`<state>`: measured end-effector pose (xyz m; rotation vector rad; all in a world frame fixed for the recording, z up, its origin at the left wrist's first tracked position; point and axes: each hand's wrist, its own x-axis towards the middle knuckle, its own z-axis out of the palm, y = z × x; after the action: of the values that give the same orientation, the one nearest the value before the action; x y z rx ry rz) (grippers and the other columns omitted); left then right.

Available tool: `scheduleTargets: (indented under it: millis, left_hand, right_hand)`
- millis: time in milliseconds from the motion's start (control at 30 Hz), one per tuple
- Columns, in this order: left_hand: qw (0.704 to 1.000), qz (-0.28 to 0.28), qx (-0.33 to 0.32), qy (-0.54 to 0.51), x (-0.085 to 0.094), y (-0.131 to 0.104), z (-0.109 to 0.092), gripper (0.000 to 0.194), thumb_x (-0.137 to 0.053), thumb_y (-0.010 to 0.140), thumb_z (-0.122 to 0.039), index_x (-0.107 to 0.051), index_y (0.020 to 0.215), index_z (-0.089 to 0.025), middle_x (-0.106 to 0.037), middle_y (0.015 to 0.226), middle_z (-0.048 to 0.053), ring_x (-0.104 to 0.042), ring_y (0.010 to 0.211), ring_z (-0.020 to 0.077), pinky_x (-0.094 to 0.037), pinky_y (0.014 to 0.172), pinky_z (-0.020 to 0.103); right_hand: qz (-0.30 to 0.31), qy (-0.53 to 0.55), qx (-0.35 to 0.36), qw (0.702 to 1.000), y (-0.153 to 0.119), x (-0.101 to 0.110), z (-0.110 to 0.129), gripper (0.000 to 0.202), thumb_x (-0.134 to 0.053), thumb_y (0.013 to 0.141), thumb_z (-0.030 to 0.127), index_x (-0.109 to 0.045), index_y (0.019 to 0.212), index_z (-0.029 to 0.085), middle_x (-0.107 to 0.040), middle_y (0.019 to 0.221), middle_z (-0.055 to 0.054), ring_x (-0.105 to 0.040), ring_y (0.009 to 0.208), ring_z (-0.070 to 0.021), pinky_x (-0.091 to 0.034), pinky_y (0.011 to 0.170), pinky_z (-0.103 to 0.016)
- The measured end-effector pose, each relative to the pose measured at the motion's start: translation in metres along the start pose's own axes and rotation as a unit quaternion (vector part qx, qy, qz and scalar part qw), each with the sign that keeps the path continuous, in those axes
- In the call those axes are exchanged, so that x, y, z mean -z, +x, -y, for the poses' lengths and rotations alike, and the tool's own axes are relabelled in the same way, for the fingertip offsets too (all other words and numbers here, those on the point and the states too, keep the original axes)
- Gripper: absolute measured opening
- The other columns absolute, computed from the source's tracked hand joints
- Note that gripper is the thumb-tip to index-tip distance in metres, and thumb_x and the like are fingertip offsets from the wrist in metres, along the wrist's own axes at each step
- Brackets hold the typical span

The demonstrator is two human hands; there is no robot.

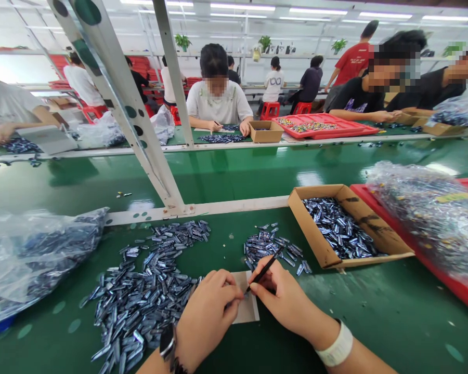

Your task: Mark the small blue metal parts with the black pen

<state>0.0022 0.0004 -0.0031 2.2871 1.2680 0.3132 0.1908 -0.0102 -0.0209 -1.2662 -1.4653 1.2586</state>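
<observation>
We sit in a bright workroom with rows of people at benches; across from us a person in a white shirt (218, 106) bends over similar work beyond a glossy green strip. Our own bench is a smooth green tabletop (354, 322), crossed at its far edge by a white rail with a slanting white metal post (140, 130).

In our right hand (283, 298) we grip a slim black pen-like tool (265, 270) between thumb and fingers, its tip pointing down at a square pale card (250, 310). Our left hand (211, 311) has its fingers curled, the fingertips over the card beside that tip; we cannot tell whether they close on anything.

Left of our hands spreads a large heap of narrow, shiny blue-grey pieces (140, 296), and beyond the card lies a smaller pile of the same pieces (265, 244). To the right, an open brown cardboard box (302, 221) holds more. Clear plastic bags (42, 254) bulge at both sides, the right one on a red tray (452, 292).
</observation>
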Motion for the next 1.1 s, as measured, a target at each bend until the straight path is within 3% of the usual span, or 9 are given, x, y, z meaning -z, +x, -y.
scheduleTargets:
  millis: [200, 400, 533, 633, 733, 867, 1100]
  left_hand:
    - [0.998, 0.026, -0.003, 0.057, 0.003, 0.001, -0.003, 0.023, -0.057, 0.086, -0.007, -0.072, 0.087, -0.024, -0.066, 0.094, 0.002, -0.059, 0.089, 0.0214, -0.047, 0.079, 0.036]
    - [0.998, 0.011, -0.020, 0.062, -0.003, -0.002, -0.005, 0.024, -0.055, 0.085, -0.006, -0.069, 0.090, -0.024, -0.066, 0.093, 0.001, -0.058, 0.088, 0.0211, -0.046, 0.078, 0.035]
    - [0.998, -0.025, -0.045, 0.040, -0.003, -0.002, -0.003, 0.030, -0.055, 0.083, -0.005, -0.067, 0.102, -0.025, -0.067, 0.101, 0.001, -0.059, 0.095, 0.0210, -0.046, 0.084, 0.034]
    - [0.993, -0.064, 0.006, 0.098, 0.010, -0.002, 0.013, 0.033, -0.048, 0.087, -0.006, -0.066, 0.108, -0.025, -0.068, 0.103, 0.003, -0.061, 0.097, 0.0225, -0.046, 0.087, 0.038]
    - [0.965, -0.121, 0.118, 0.201, 0.033, -0.006, 0.036, 0.036, -0.043, 0.090, -0.007, -0.068, 0.109, -0.024, -0.069, 0.108, 0.006, -0.062, 0.100, 0.0264, -0.046, 0.086, 0.042]
    - [0.934, -0.155, 0.207, 0.247, 0.059, -0.016, 0.056, 0.027, -0.048, 0.091, -0.017, -0.073, 0.099, -0.024, -0.070, 0.110, 0.006, -0.062, 0.105, 0.0302, -0.045, 0.088, 0.046]
    - [0.940, -0.127, 0.215, 0.234, 0.067, -0.021, 0.057, 0.025, -0.048, 0.089, -0.020, -0.073, 0.086, -0.024, -0.073, 0.095, 0.006, -0.065, 0.091, 0.0282, -0.047, 0.081, 0.042]
  right_hand:
    - [-0.018, 0.017, 0.010, 1.000, 0.001, 0.002, 0.002, 0.015, -0.060, 0.083, 0.012, -0.052, 0.090, 0.023, -0.062, 0.087, -0.001, -0.066, 0.076, -0.0178, -0.056, 0.070, -0.032]
    - [-0.022, -0.002, 0.015, 1.000, -0.001, -0.001, 0.001, 0.011, -0.063, 0.085, 0.018, -0.054, 0.089, 0.023, -0.062, 0.083, 0.000, -0.065, 0.071, -0.0180, -0.055, 0.066, -0.031]
    - [-0.091, 0.000, 0.042, 0.995, 0.002, 0.003, -0.008, 0.014, -0.065, 0.087, 0.032, -0.053, 0.090, 0.024, -0.061, 0.084, -0.001, -0.065, 0.073, -0.0192, -0.058, 0.069, -0.034]
    - [-0.220, 0.012, 0.063, 0.973, 0.007, 0.013, -0.013, 0.027, -0.067, 0.085, 0.044, -0.050, 0.094, 0.025, -0.062, 0.090, -0.004, -0.067, 0.077, -0.0210, -0.059, 0.075, -0.038]
    - [-0.281, 0.024, 0.062, 0.957, 0.012, 0.022, -0.014, 0.036, -0.070, 0.081, 0.051, -0.049, 0.095, 0.026, -0.064, 0.091, -0.005, -0.068, 0.077, -0.0218, -0.060, 0.075, -0.040]
    - [-0.277, 0.033, 0.067, 0.958, 0.013, 0.025, -0.013, 0.040, -0.072, 0.079, 0.054, -0.050, 0.095, 0.025, -0.066, 0.089, -0.005, -0.070, 0.075, -0.0219, -0.061, 0.072, -0.039]
    - [-0.235, 0.055, 0.051, 0.969, 0.012, 0.021, -0.013, 0.041, -0.070, 0.079, 0.058, -0.051, 0.094, 0.025, -0.065, 0.087, -0.004, -0.070, 0.074, -0.0205, -0.064, 0.070, -0.038]
